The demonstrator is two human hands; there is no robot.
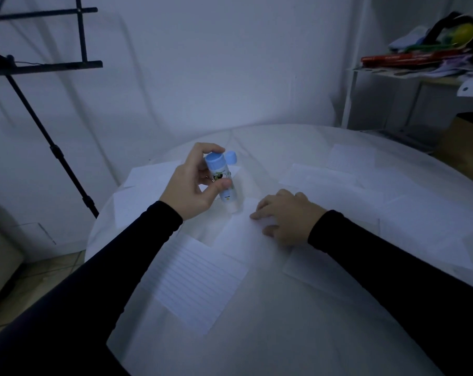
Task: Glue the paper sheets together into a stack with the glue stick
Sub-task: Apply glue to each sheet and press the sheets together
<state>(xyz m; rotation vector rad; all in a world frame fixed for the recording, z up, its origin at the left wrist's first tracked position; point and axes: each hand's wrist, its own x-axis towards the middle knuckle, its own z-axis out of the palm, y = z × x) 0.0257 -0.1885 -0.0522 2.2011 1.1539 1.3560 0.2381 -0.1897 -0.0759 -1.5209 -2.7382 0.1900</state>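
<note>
My left hand [196, 181] grips a white glue stick [222, 183] with a blue end, tilted, its lower tip just above or touching a white sheet [238, 240] in the table's middle. The blue cap [231, 157] stands on the table just behind the stick. My right hand [285, 217] lies flat on that same sheet, fingers spread, pinning it down. A lined sheet [194, 280] lies nearer to me on the left. Several more sheets are spread out at the left [145, 180] and at the right [338, 180].
The round table [284, 335] has a white cloth over it. A black stand [53, 147] rises at the left, beside the table's edge. A white shelf [408, 74] with colourful clutter stands at the back right. The white wall is close behind the table.
</note>
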